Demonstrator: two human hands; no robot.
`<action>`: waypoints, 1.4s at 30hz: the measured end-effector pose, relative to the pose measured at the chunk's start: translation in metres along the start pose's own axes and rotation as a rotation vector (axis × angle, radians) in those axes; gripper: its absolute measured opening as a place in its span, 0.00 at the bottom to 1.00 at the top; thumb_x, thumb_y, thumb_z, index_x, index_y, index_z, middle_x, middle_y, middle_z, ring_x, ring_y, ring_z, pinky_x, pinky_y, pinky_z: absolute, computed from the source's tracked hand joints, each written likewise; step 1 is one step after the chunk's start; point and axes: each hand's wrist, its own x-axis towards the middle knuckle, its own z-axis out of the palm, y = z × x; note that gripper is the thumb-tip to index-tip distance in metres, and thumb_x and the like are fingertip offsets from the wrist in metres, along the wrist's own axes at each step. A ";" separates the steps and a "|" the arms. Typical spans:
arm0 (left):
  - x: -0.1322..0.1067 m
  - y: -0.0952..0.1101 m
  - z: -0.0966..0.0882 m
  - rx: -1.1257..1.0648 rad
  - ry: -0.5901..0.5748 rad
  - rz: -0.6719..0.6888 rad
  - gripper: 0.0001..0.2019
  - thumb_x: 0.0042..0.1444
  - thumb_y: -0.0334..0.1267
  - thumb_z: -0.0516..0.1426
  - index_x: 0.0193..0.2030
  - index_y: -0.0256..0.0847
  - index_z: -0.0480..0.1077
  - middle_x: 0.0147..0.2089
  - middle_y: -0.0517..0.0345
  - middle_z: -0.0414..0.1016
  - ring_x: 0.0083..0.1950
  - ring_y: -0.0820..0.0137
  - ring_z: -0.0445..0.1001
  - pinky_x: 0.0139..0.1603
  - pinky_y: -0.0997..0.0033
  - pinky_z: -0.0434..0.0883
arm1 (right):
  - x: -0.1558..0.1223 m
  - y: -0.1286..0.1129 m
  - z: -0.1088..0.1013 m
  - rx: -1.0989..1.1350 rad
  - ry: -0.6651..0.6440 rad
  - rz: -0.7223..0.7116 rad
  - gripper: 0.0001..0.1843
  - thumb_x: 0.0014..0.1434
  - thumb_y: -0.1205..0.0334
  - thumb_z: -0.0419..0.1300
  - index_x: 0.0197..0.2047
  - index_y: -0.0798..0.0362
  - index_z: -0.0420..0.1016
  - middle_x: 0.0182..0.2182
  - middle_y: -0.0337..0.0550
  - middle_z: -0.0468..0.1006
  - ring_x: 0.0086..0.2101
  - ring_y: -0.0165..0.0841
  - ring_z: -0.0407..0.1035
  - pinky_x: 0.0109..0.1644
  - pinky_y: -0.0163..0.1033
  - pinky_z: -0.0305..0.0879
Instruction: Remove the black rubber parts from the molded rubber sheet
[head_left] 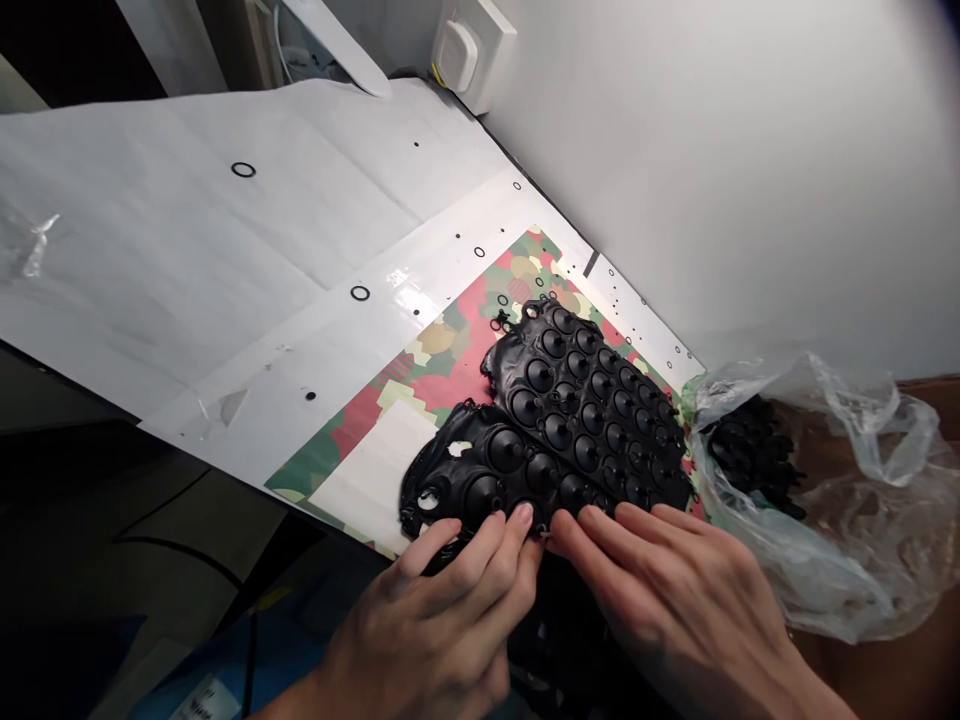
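A counter (150, 300) covered in taped white paper sheets runs along a plain white wall (750, 150). The paper gives a pale ground on which small dark pieces show up plainly.

On its near right part lies a flat camouflage-patterned mat in red, green and cream (450, 370), which serves as a smooth bed for the work. Across the mat, flat and dome-side up, lies a black moulded rubber sheet studded with rows of round domes (585, 400). Its near edge hangs just over the counter's front, where both hands can get at it.

To the right, touching the mat's end, sits a crumpled clear plastic bag (847, 520) with its mouth turned toward the sheet and more black rubber pieces inside, close by the right hand.

The left hand (435, 620) has its fingers drawn close together, with the tips nipping the sheet's near edge. The right hand (675, 590) is just as narrow, and its fingertips meet the left's at the same spot on the edge. So the thin rubber seems to be gripped from both sides at one point. The thumbs are hidden.

A white plug in a wall socket (457, 55) sits at the far corner, clear of the work. Small black rubber rings (360, 293) lie loose on the paper, well apart from the hands.
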 end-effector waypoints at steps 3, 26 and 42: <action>-0.001 0.000 0.001 0.006 0.001 -0.001 0.23 0.76 0.36 0.54 0.71 0.38 0.78 0.77 0.53 0.77 0.77 0.68 0.67 0.90 0.60 0.37 | -0.004 0.002 0.006 0.056 0.022 0.018 0.21 0.73 0.81 0.48 0.49 0.55 0.81 0.31 0.37 0.85 0.28 0.32 0.73 0.35 0.43 0.59; 0.001 0.001 0.000 -0.028 0.016 -0.018 0.22 0.75 0.33 0.53 0.69 0.37 0.79 0.73 0.54 0.81 0.73 0.70 0.71 0.90 0.62 0.39 | -0.010 -0.012 0.015 0.066 0.050 0.208 0.20 0.88 0.63 0.46 0.48 0.53 0.78 0.30 0.38 0.84 0.28 0.33 0.74 0.36 0.43 0.55; -0.001 0.001 -0.001 -0.103 0.058 -0.068 0.22 0.77 0.31 0.54 0.73 0.36 0.76 0.75 0.56 0.79 0.75 0.72 0.72 0.88 0.66 0.45 | -0.020 -0.011 0.038 0.338 0.064 0.303 0.23 0.87 0.61 0.49 0.37 0.48 0.72 0.26 0.34 0.75 0.24 0.31 0.68 0.32 0.41 0.53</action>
